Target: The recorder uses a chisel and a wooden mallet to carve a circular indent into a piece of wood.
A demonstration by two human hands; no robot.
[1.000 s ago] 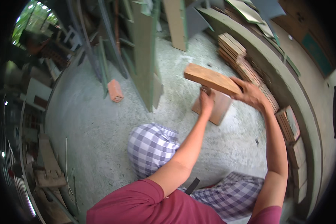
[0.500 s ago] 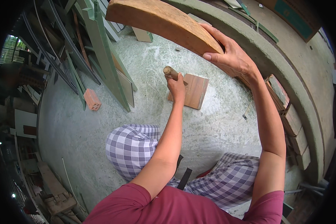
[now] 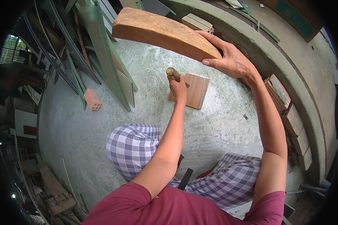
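Observation:
My right hand (image 3: pixel 231 62) grips one end of a thick wooden block (image 3: pixel 165 33), thumb on the near side and fingers over the far side. The block is raised over the floor and extends to the left. Lower down, my left hand (image 3: pixel 178 90) is closed around a tool with a round wooden handle (image 3: pixel 172 72), its butt end pointing up. Only a small dark part of the tool shows beside my thumb; the rest is hidden. Under and beside that hand, a square brown wooden board (image 3: pixel 197 92) lies on the floor.
Green and grey panels and strips (image 3: pixel 110 63) lean at the left. Near them lies a hollow orange brick (image 3: pixel 92 99). A low curved concrete ledge (image 3: pixel 285 60) bounds the right side, with bricks (image 3: pixel 293 120) along it. My checkered knees (image 3: pixel 133 150) are near.
The wooden block in my right hand has come down a little, nearer the floor, and is tilted slightly differently. My left hand and the board are almost unchanged.

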